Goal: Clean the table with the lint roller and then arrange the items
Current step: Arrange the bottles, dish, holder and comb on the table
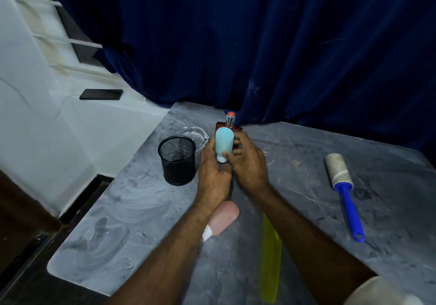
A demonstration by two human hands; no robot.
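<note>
Over the middle of the grey marbled table (141, 222), my left hand (213, 174) and my right hand (247, 163) meet around a light blue squeeze bottle (224, 143), held cap-down. The right thumb rests on its white cap. Just behind it stands a red perfume bottle (232, 125) with a silver neck and orange top, partly hidden by the fingers. The lint roller (343, 186), with a greyish roll and blue handle, lies on the table to the right, apart from both hands.
A black mesh cup (178, 159) stands left of my hands, with a clear glass ashtray (193, 134) behind it. A pink squeeze bottle (224, 218) and a yellow translucent strip (270, 257) lie under my forearms. A phone (101, 94) lies on the white ledge.
</note>
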